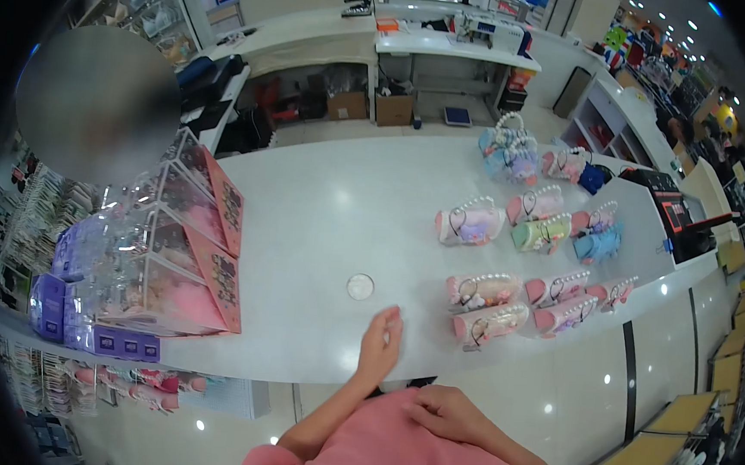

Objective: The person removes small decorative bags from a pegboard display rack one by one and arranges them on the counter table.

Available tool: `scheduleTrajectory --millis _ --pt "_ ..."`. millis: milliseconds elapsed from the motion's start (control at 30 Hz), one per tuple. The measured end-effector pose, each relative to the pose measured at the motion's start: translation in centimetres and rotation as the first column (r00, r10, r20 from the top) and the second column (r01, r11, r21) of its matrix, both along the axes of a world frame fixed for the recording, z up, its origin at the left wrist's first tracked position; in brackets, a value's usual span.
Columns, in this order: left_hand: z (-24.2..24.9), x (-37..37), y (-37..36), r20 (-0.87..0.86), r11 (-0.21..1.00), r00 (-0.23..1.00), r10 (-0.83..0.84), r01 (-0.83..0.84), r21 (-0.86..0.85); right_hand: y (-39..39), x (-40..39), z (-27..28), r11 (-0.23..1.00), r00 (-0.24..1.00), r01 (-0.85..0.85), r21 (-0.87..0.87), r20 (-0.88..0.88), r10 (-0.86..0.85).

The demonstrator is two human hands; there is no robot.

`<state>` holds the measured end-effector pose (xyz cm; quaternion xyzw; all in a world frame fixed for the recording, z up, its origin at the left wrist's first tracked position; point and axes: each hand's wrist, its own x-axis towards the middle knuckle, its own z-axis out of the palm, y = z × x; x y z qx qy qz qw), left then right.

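A broad white desk [306,193] fills the middle of the view. At its left end stand clear-sided boxes [202,264] with pink panels, beside purple packages [110,341]. Toward its right end lie small rolled bundles [470,224] in pink, lilac, green and blue, with strings of white beads, and near the far edge a pale blue beaded bag [509,154].

The left grip [392,313] is over the desk's near edge, between the boxes and the bundles; its fingers are slightly bent and close to one another, but whether they close on anything I cannot tell. The right grip [415,406] is against the front of the pink shirt [348,451], fingers curled, and I cannot tell whether it is closed.

The smallest of these, a round whitish disc [360,287], lies flat on the desk, beyond the left grip's fingertips and a little to their left, near but not touching.

Glare and reflections blur what the boxes contain. A grey blurred patch covers the upper left, and the dark rim of the lens cuts off the corners. The disc's surface is too small to make out.
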<state>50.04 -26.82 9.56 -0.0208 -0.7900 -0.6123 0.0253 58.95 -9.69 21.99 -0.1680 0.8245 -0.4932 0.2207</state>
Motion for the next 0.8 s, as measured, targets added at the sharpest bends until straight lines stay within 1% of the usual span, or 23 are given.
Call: scheduleTrajectory --millis 100,200,233,267,333,367,400,433,467,567,633,667,733,767,800 --pt "0.1 3.0 -2.4 0.041 0.993 0.998 -0.057 0.053 0.11 -3.6 -0.7 -0.1 0.993 0.954 -0.061 0.101 -0.287 0.088" --pt "0.2 5.7 -5.5 0.11 0.993 0.993 -0.045 0.033 0.112 -7.5 -0.7 -1.0 0.967 0.934 -0.162 0.198 -0.285 0.215" --pt "-0.6 6.6 -6.6 0.065 0.996 0.998 -0.022 0.016 0.091 -8.7 -0.3 -1.1 0.953 0.918 -0.215 0.213 -0.288 0.272" --pt "-0.7 8.2 -7.8 0.097 0.996 0.995 0.004 -0.013 0.09 -9.9 0.3 -0.9 0.936 0.898 -0.272 0.223 -0.29 0.33" --pt "-0.4 10.0 -10.3 0.121 0.994 0.991 0.063 -0.073 0.077 -11.2 1.5 -1.2 0.887 0.835 -0.399 0.232 -0.308 0.456" --pt "-1.1 11.4 -11.4 0.107 0.988 0.987 0.118 -0.127 0.084 -11.1 2.6 -2.1 0.852 0.795 -0.467 0.234 -0.311 0.521" --pt "-1.4 12.7 -12.5 0.128 0.983 0.978 0.166 -0.174 0.052 -11.0 3.5 -2.9 0.809 0.747 -0.536 0.241 -0.311 0.588" --pt "-1.7 14.2 -13.4 0.152 0.974 0.963 0.222 -0.228 0.022 -11.0 4.1 -3.1 0.77 0.742 -0.571 0.282 -0.224 0.632" --pt "-2.0 15.9 -14.2 0.176 0.958 0.943 0.283 -0.286 -0.008 -10.8 4.5 -3.0 0.757 0.726 -0.583 0.296 -0.228 0.649" --pt "-3.0 21.4 -15.2 0.104 0.892 0.886 0.451 -0.444 -0.082 -10.1 6.2 -1.3 0.731 0.692 -0.603 0.318 -0.247 0.678" --pt "-4.6 25.0 -14.0 0.11 0.836 0.831 0.545 -0.548 0.001 -9.7 8.3 -0.8 0.743 0.698 -0.592 0.311 -0.262 0.666" --pt "-5.4 27.0 -13.3 0.124 0.805 0.801 0.585 -0.593 0.034 -9.4 9.4 -1.0 0.752 0.702 -0.607 0.257 -0.272 0.659" --pt "-5.0 30.5 -10.6 0.154 0.795 0.786 0.598 -0.607 0.011 -8.6 12.0 -1.5 0.754 0.708 -0.643 0.135 -0.27 0.652" --pt "-4.7 32.1 -8.9 0.172 0.781 0.769 0.616 -0.625 -0.001 -8.5 13.2 -1.8 0.742 0.707 -0.659 0.118 -0.239 0.666" --pt "-2.0 33.3 -7.5 0.269 0.804 0.775 0.572 -0.595 0.007 -8.5 14.4 -2.1 0.723 0.696 -0.684 0.103 -0.204 0.688"
